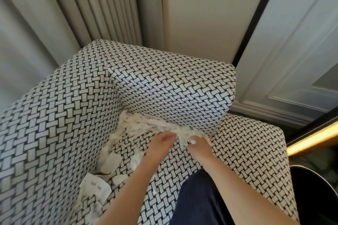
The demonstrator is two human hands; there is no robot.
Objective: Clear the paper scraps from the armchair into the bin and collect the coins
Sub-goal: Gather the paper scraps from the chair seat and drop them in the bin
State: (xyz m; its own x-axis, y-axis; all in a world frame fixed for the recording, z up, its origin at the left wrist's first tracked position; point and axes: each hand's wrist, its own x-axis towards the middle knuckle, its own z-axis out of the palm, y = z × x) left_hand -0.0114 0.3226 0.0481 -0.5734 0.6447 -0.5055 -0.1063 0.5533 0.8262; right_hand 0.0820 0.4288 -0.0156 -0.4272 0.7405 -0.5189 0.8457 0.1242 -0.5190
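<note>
White paper scraps [146, 124] lie heaped along the back of the seat of a black-and-white woven-pattern armchair [64, 115]. More scraps [95, 186] trail down the seat's left side against the armrest. Both my hands reach to the back of the seat. My left hand [161, 144] lies with its fingers bent at the edge of the heap. My right hand [199, 147] grips a bunch of scraps near the right armrest. No coin shows.
A black round bin with a metal rim [318, 182] stands at the lower right beside the chair's right armrest. Grey curtains [54, 14] hang behind the chair, a white panelled wall to the right. My dark-trousered leg [201, 202] rests on the seat's front.
</note>
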